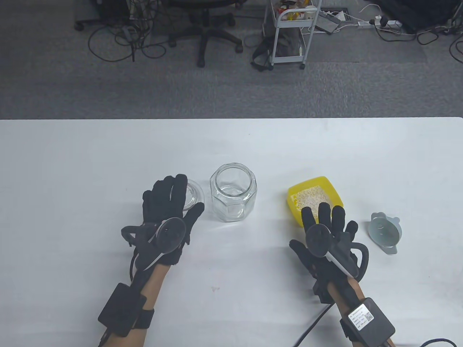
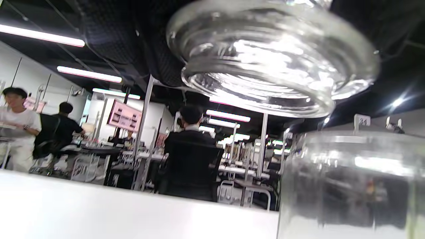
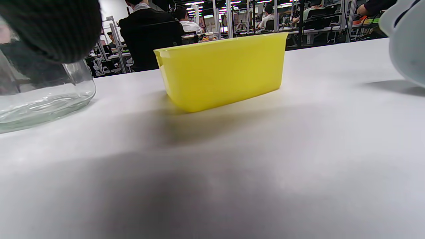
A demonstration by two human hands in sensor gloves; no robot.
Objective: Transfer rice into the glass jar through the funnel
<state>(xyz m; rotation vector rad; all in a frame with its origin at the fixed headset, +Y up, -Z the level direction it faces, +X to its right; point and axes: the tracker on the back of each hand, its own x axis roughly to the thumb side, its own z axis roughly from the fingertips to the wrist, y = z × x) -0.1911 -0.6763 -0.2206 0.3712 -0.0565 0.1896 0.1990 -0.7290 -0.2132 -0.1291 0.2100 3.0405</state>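
Observation:
An open glass jar (image 1: 233, 193) stands in the middle of the table; it also shows at the right of the left wrist view (image 2: 352, 186). My left hand (image 1: 188, 198) holds the jar's glass lid (image 1: 193, 191) just left of the jar; in the left wrist view the lid (image 2: 269, 63) hangs tilted above the table. A yellow container (image 1: 313, 197) holds rice (image 1: 311, 198). My right hand (image 1: 325, 224) is open and empty, fingers spread at the container's near edge. A grey-blue funnel (image 1: 385, 233) lies right of that hand.
The white table (image 1: 72, 162) ends at a far edge, with grey floor, an office chair (image 1: 206, 29) and a white cart (image 1: 289, 32) beyond. In the right wrist view the yellow container (image 3: 222, 69) is ahead, the jar (image 3: 40, 96) left and the funnel (image 3: 406, 49) right.

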